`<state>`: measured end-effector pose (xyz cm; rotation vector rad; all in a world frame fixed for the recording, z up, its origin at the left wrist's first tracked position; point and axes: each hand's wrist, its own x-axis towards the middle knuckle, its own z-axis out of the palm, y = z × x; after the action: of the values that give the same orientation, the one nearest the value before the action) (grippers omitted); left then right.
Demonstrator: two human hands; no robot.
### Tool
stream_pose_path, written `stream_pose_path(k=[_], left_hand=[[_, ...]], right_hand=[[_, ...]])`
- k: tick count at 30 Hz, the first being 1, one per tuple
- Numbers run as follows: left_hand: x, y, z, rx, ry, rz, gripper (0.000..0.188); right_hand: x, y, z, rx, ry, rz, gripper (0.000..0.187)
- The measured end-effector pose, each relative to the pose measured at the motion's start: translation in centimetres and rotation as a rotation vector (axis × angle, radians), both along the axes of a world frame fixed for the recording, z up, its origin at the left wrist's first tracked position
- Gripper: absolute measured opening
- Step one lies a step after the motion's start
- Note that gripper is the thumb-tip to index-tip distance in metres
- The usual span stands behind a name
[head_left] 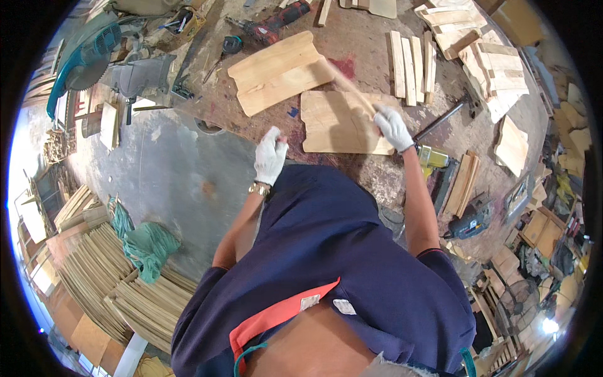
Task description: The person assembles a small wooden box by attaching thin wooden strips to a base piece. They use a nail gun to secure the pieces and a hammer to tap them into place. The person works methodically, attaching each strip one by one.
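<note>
My right hand, in a white work glove, is closed on one end of a narrow wooden strip, which is blurred by motion. The strip slants up and left above a scallop-ended wooden panel lying on the worktable. My left hand, gloved too, hovers by the table's near edge with its fingers curled; nothing shows in it. Farther off lies a second wooden panel, shaped much like the first. Just right of my right wrist rests a yellow-green and black nail gun.
A red and black power drill and a tape measure lie at the far side. Wooden strips and stacked panels sit to the right, near another power tool. A teal miter saw stands at the left.
</note>
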<state>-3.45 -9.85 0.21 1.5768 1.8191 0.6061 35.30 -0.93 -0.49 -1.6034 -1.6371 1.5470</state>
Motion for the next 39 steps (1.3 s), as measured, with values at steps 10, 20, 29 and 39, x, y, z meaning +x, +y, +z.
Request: stream_pose_path(k=[10,20,29,39], left_hand=[[3.9,2.4,0.1,0.028,0.168,-0.291,0.059],[5.6,4.0,-1.1,-0.036,0.141,-0.282,0.034],[3.7,1.6,-2.2,-0.044,-0.095,-0.287,0.025],[4.1,1.3,-2.6,-0.006,-0.081,-0.321,0.030]], right_hand=[[-0.5,-8.5,-0.1,0.543,-0.595,-0.271,0.041],[-2.4,-6.7,-2.1,0.180,-0.941,-0.334,0.029],[-2.2,-8.8,-4.8,0.463,-0.394,-0.686,0.019],[-1.7,-8.8,-6.8,0.225,0.049,-0.949,0.014]])
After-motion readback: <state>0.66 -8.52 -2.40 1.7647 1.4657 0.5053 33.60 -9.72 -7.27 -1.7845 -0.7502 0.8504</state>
